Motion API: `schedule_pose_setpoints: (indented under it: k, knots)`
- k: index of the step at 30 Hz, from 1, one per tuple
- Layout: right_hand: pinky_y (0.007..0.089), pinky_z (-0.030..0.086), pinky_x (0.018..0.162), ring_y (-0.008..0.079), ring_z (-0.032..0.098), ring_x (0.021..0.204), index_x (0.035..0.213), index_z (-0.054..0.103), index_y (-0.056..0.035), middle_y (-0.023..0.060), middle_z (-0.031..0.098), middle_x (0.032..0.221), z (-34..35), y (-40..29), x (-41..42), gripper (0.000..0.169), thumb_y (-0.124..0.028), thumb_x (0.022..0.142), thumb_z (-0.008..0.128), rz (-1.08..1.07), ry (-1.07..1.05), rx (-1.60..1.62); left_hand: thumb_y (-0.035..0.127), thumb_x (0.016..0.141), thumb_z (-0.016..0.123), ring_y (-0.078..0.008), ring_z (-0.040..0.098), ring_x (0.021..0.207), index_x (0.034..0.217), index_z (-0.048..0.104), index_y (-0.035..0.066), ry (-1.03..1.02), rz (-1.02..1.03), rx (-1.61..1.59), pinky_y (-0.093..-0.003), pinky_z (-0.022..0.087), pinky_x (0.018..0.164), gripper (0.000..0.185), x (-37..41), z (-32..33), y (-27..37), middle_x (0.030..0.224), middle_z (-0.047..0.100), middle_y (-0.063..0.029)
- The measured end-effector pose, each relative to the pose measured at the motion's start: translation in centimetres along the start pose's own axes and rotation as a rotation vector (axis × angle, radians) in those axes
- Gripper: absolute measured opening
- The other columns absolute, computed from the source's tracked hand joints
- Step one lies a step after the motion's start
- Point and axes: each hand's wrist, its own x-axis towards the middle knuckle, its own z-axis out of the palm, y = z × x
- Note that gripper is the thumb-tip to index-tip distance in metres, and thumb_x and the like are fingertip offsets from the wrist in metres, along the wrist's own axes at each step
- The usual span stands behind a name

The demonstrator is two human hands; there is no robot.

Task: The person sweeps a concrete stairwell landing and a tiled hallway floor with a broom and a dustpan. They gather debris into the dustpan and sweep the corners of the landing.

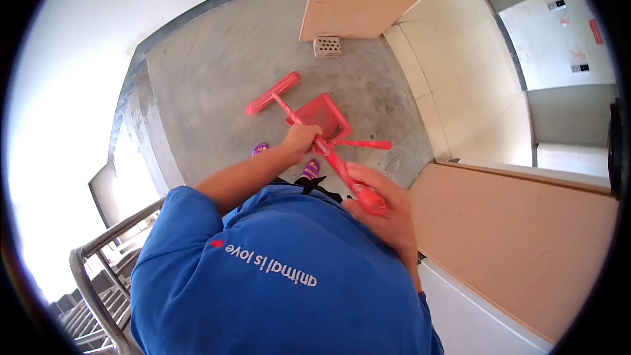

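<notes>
Both of my hands grip the red handle of a broom (336, 163). My left hand (301, 139) closes around the middle of the handle, and my right hand (382, 202) holds it near its top end. The wide broom head (272, 93) is out ahead of me to the left, slightly blurred; whether it touches the floor I cannot tell. Just beyond my left hand lies a red dustpan (318, 114) on the concrete floor. Some dark debris (336, 132) shows inside it, and its handle (366, 144) points right. Part of the dustpan is hidden behind the broom handle and my hand.
A perforated brick (327, 47) sits against the bottom of a peach-coloured door (365, 0). Steps (138, 133) and a metal railing (93, 266) are on the left. Another peach panel (512, 236) stands at my right. My sandals (310, 170) are near the dustpan.
</notes>
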Motion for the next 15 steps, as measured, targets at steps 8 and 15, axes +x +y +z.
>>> schedule_pose_setpoints:
  k: [8,15]
  knots:
    - [0.0272,0.046,0.066,0.0171,0.058,0.071,0.092,0.059,-0.0019,0.0107,0.061,0.077,-3.4,11.8,-4.1,0.023,-0.017,0.075,0.064,0.277,0.185,-0.052,0.014,0.073,0.058,-0.0136,0.05,0.048,0.074,0.057,0.004,-0.057,0.119,0.57,-0.0285,0.04,0.041,0.01,4.3,-4.0,3.4,0.062,0.053,-0.0047]
    - [0.0287,0.046,0.064,0.0185,0.056,0.07,0.108,0.05,-0.0013,0.0118,0.056,0.094,-1.8,25.1,-5.7,0.048,-0.027,0.071,0.068,0.548,0.313,0.132,0.019,0.081,0.051,-0.0153,0.048,0.041,0.089,0.054,0.002,0.075,-0.143,0.719,-0.03,0.04,0.035,0.019,2.9,-11.6,-1.3,0.067,0.057,-0.0105]
